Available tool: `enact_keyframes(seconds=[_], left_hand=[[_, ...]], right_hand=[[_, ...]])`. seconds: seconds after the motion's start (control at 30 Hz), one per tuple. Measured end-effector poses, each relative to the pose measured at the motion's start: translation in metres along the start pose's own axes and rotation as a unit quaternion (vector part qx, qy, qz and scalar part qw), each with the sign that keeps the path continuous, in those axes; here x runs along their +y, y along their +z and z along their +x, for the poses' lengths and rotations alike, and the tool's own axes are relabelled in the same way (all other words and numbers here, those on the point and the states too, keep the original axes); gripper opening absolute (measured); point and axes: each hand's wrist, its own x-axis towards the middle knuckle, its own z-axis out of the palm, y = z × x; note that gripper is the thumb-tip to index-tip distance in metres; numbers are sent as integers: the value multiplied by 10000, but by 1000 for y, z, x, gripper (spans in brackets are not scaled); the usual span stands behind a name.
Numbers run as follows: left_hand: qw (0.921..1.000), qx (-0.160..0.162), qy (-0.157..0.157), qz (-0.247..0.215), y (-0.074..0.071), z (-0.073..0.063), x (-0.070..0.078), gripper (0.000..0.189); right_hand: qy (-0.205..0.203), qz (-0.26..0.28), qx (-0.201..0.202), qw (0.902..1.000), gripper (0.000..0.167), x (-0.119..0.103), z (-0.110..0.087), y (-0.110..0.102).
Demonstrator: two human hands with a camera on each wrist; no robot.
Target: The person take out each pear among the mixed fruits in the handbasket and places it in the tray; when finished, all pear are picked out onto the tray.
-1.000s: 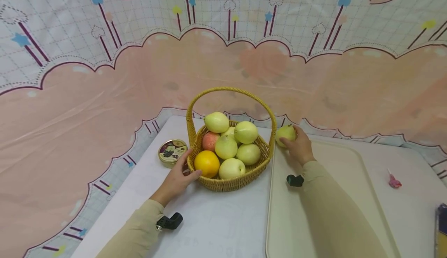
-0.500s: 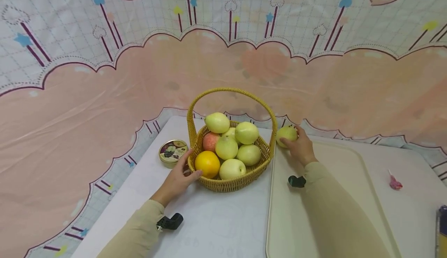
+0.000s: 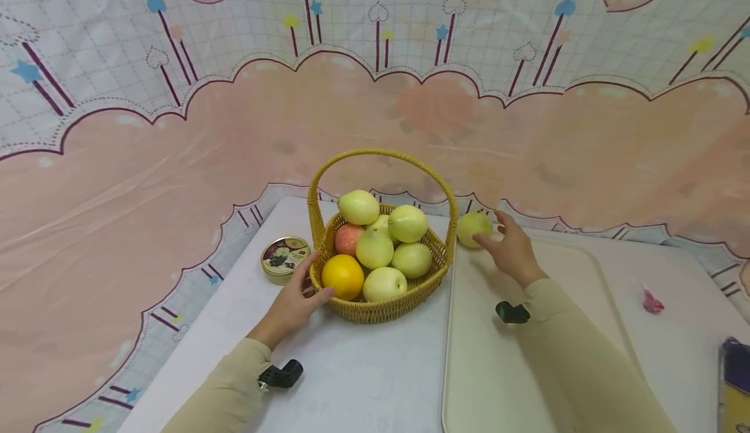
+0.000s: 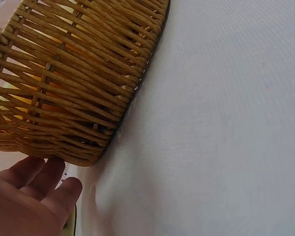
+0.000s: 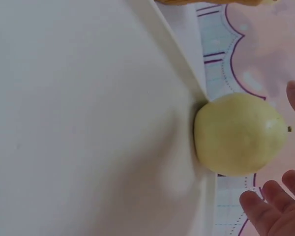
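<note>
In the head view my left hand (image 3: 291, 307) holds the left end of a woven basket (image 3: 375, 312), thumb at its front rim and fingers along its side. The left wrist view shows those fingertips (image 4: 53, 169) against the basket's woven wall. Several pale green pears (image 3: 408, 223), an orange (image 3: 342, 277) and a reddish fruit (image 3: 348, 239) fill the basket. To its right, one pear (image 3: 474, 230) stands stem up in the far left corner of a cream tray (image 3: 486, 368). Beside that pear my right hand (image 3: 515, 251) has its fingers spread, and in the right wrist view they are apart from it.
A round tin (image 3: 285, 257) with a fruit label stands left of the basket. A pink-wrapped lollipop (image 3: 652, 301) lies right of the tray, with a dark blue and yellow package (image 3: 735, 381) at the right edge. Patterned cloth (image 3: 375, 114) rises behind the table.
My right hand has let go of the pear and drawn back to the right, its fingers spreading. The left hand keeps its place at the basket. The head view has shifted slightly.
</note>
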Motion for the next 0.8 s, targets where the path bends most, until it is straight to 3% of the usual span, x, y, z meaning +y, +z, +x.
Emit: enact_keyframes(seconds=[0.37,0.8], left_hand=[[10000,-20,29,-20,-1,1,-2,85],[10000,-47,5,-75,-1,1,0,87]], right_hand=[[-85,-40,-150,9998,83,-13,-29,-12],[-783,16,-88,9969,82,-37,-65,-17]])
